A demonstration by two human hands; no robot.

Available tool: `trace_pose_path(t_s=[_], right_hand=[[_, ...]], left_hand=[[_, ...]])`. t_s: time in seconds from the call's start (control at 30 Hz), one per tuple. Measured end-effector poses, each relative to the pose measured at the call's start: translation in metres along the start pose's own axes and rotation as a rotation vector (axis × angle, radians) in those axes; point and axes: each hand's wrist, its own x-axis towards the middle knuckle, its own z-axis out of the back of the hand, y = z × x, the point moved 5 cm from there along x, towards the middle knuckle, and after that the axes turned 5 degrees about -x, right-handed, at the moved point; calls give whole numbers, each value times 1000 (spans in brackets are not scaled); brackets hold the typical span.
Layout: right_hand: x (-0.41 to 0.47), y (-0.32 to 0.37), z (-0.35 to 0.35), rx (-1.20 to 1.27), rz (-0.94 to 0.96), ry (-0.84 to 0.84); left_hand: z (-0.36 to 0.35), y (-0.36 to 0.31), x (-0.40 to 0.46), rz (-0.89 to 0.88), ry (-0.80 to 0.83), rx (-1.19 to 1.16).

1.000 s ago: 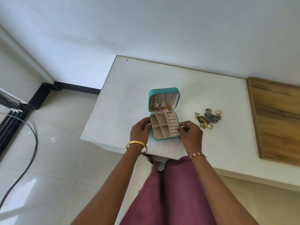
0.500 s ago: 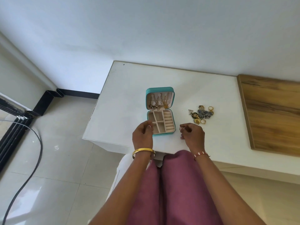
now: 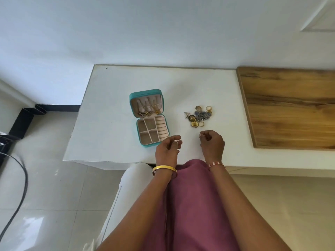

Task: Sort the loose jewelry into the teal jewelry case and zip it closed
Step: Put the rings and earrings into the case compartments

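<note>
The teal case (image 3: 149, 117) lies open on the white tabletop (image 3: 108, 113), a little left of centre in the frame, with its lid folded back toward the wall and its tray toward the person. Its long axis runs from the near edge up toward the wall, leaning slightly to the left at the top. A few chains and pendants already hang in the lid; the tray's square pockets look empty. The loose jewelry (image 3: 198, 115) sits in a small heap to the right of the case, well apart from it, with rings at its edges. The left hand (image 3: 167, 151) hovers just below the case's near right corner, fingers loosely curled and holding nothing that I can see. The right hand (image 3: 212, 143) hovers near the heap, below it, its fingers curled inward; whether it pinches some small piece I cannot tell. The trouble I would expect is tangling: lift one item from that heap and a neighbour may come along, then drop and roll toward the tabletop's near edge. A ring could also skid off if nudged.
</note>
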Motion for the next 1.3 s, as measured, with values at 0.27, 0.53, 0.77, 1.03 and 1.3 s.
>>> trace_pose_path(t_s=[0.27, 0.53, 0.77, 1.03, 1.3], right_hand=[[16, 17, -21, -161, 217, -78], [22, 12, -25, -238, 246, -102], [19, 7, -22, -208, 189, -36], [11, 19, -16, 235, -56, 347], [6, 18, -9, 215, -149, 501]], left_hand=[[-19, 9, 18, 4, 15, 30], [-34, 23, 28, 3, 94, 142], [-34, 24, 28, -2, 127, 151], [-32, 24, 26, 39, 148, 36], [-32, 23, 26, -18, 140, 75]])
